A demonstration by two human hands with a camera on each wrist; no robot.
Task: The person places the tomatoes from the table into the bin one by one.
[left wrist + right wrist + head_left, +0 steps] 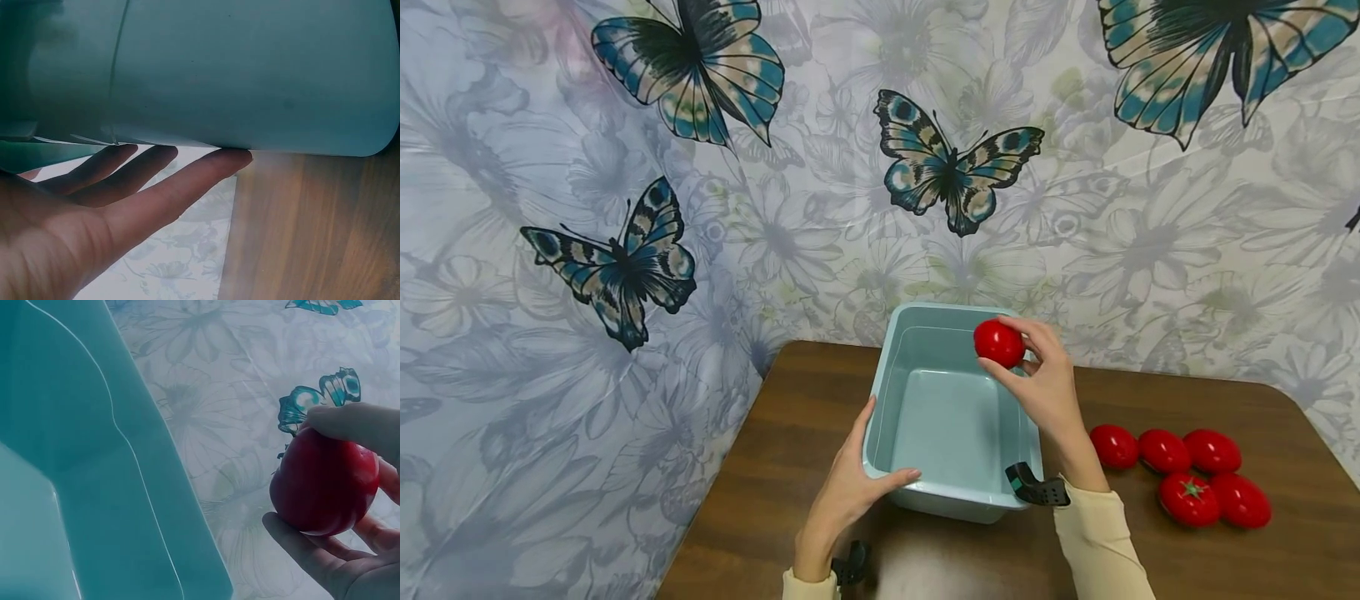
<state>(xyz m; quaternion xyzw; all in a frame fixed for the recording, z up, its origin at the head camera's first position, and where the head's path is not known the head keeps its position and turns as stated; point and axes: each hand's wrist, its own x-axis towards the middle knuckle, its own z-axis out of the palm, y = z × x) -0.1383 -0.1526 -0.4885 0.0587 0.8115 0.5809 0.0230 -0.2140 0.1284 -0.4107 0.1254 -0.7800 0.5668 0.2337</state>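
One tomato (998, 343) is pinched in my right hand (1043, 379), up by the far right corner of the bin (951, 421), which kinda runs lengthwise away from me, left hand (848, 492) spread against its near left side.

Accessible from above down into the light-blue plastic bin (951, 417), through its middle and left. Blocked at the far right by the right hand (1041, 375) and its gripped tomato (998, 343), and alongside the right wall by the right forearm (1078, 454). Obstructed at the near left corner by the left hand (842, 487). Limited behind by the butterfly-print backdrop (820, 208). Passable over the table (797, 408) left of the bin; hindered farther right by five clustered tomatoes (1187, 500).
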